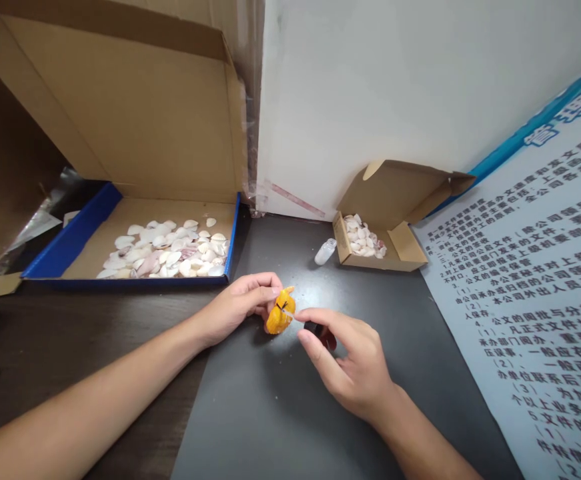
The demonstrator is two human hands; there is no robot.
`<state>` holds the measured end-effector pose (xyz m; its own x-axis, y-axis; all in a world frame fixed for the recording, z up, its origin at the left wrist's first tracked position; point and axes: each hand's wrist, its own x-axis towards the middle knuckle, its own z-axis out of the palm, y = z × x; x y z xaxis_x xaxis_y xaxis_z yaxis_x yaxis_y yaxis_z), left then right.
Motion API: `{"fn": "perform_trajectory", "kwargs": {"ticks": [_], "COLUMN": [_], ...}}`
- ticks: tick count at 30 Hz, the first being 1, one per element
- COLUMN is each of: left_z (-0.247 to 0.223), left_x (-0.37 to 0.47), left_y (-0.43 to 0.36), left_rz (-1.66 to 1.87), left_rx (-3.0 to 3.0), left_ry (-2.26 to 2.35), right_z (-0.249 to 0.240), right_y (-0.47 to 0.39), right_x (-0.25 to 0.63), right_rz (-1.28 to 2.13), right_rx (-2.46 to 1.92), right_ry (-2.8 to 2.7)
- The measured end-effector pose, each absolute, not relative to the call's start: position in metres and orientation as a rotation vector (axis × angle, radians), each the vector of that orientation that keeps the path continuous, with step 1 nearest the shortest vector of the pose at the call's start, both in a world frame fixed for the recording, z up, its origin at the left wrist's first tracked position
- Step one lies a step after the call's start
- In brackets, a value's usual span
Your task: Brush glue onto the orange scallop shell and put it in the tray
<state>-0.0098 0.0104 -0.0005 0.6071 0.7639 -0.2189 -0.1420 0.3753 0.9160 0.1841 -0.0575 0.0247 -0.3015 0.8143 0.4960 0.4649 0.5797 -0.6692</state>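
My left hand [251,298] pinches a small orange, ridged piece [277,320] that resembles a shell ornament and carries thin black marks. In my right hand [346,350] is a black cap [313,327], partly hidden by the fingers. A thin whitish tip [289,313] reaches from it to the orange piece, like a brush applicator, and seems to touch its surface. Beyond my hands a small clear bottle [325,252] of white stuff stands with its neck uncapped, beside a small cardboard box.
At the left, an open blue-edged box [83,230] holds many pale seashells [170,250]. The small open cardboard box [383,261] holds more shells [363,237]. Behind rises a white panel [370,80]; a printed sheet [520,300] lies along the right. A dark grey mat [250,420] covers the table.
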Motion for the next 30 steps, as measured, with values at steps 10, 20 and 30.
{"fn": "perform_trajectory", "kwargs": {"ticks": [10, 20, 30], "left_z": [0.0007, -0.0002, -0.0003], "left_x": [-0.0094, -0.0097, -0.0098], "left_y": [0.0096, 0.0094, 0.0094], "left_rz": [0.658, 0.661, 0.649], "left_rx": [1.013, 1.019, 1.047], "left_ry": [0.707, 0.729, 0.71], "right_z": [0.0223, 0.022, 0.0228], "right_y": [-0.0585, -0.058, -0.0569], "right_x": [0.1821, 0.1836, 0.1831], "right_rz": [0.611, 0.633, 0.541], "right_rx": [-1.033, -0.99, -1.055], "right_ry": [-2.006, -2.004, -1.942]}}
